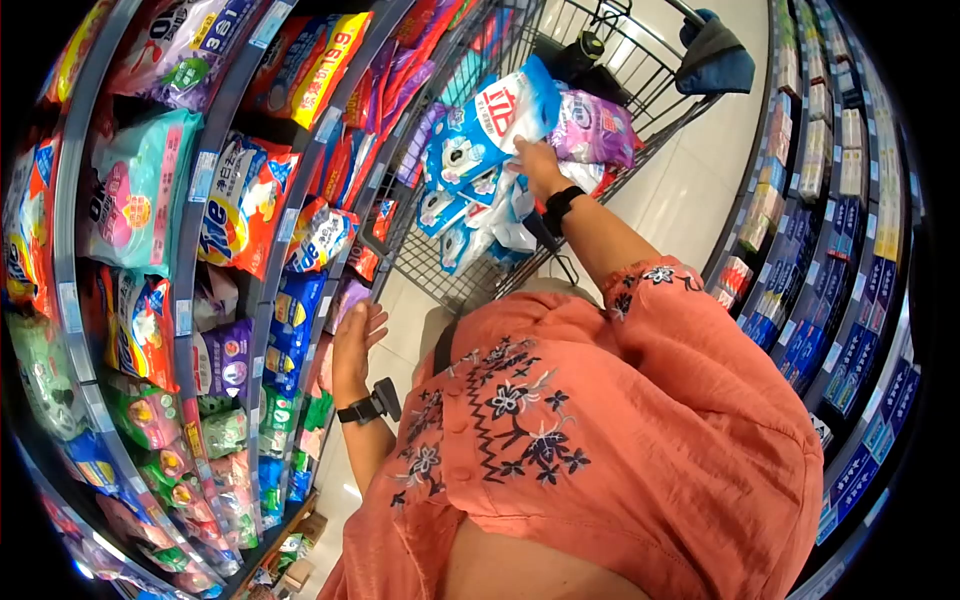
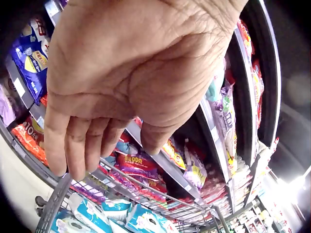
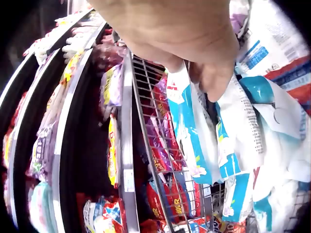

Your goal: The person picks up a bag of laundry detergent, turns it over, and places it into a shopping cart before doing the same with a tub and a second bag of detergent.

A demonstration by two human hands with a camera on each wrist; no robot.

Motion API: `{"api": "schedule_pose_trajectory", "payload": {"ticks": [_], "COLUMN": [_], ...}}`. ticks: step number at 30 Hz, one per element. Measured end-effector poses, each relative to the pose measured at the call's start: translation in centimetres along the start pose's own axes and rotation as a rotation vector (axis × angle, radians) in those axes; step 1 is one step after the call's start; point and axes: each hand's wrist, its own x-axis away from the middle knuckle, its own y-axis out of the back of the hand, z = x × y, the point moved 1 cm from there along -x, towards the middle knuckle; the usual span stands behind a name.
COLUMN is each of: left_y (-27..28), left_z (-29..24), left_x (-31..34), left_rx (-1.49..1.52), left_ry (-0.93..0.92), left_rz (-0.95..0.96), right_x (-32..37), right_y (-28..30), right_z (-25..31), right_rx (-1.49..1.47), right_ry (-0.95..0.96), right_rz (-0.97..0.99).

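In the head view my right hand point(image 1: 540, 168) grips the edge of a blue-and-white plastic pack point(image 1: 535, 95) with large red characters. This pack lies over several similar packs point(image 1: 440, 212) in a wire shopping cart point(image 1: 440, 285). The right wrist view has the fingers curled over the top of a white-and-blue pack point(image 3: 182, 126), the fingertips partly hidden. My left hand point(image 1: 352, 345) is held beside the shelves with nothing in it, its fingers extended. The left wrist view shows its palm point(image 2: 131, 82) above the cart's grey handle point(image 2: 53, 201).
Shelves of detergent bags, such as an orange Tide bag point(image 1: 245, 205), line the left. A purple bag point(image 1: 592, 128) sits in the cart behind the packs. A dark cloth item point(image 1: 715, 60) hangs at the cart's right corner. Shelves of small boxes point(image 1: 800, 320) stand on the right.
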Motion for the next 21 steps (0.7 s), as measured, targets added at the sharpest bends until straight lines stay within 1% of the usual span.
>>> {"api": "schedule_pose_trajectory", "payload": {"ticks": [1, 3, 5, 6, 8, 10, 13, 15, 17, 19, 21], "left_y": [-0.2, -0.4, -0.4, -0.1, 0.6, 1.2, 1.6, 1.1, 0.6, 0.1, -0.5], "left_z": [0.0, 0.0, 0.0, 0.3, 0.5, 0.3, -0.2, -0.2, -0.2, -0.6, -1.8], "left_x": [0.1, 0.0, -0.6, -1.2, -2.0, -2.8, -3.9, -4.5, -5.4, -5.4, -5.3], "left_rx": [0.004, -0.009, -0.013, -0.012, -0.021, -0.028, 0.000, -0.018, -0.046, -0.055, -0.082], "left_ry": [-0.006, 0.010, 0.011, 0.009, 0.002, -0.011, -0.016, 0.001, 0.013, 0.009, 0.007], "left_rz": [0.003, 0.019, 0.039, 0.049, 0.062, 0.074, 0.080, 0.098, 0.126, 0.157, 0.182], "right_x": [0.3, 1.8, 4.4, 5.1, 6.6, 7.7, 8.1, 4.9, 0.8, -0.6, -1.3], "right_y": [-0.4, -1.4, -2.8, -3.2, -3.2, -1.6, 3.3, 7.5, 10.7, 11.7, 11.8], "right_z": [0.1, 0.5, 2.5, 3.2, 5.0, 7.3, 11.3, 10.4, 8.4, 6.7, 5.3], "right_rx": [0.060, 0.090, 0.127, 0.201, 0.169, 0.146, 0.197, 0.148, 0.267, 0.317, 0.220], "right_ry": [0.024, 0.144, 0.239, 0.222, 0.248, 0.274, 0.198, 0.235, 0.154, 0.151, 0.206], "right_rz": [-0.016, 0.062, 0.133, 0.099, 0.240, 0.383, 0.276, 0.213, 0.054, -0.003, -0.028]}}
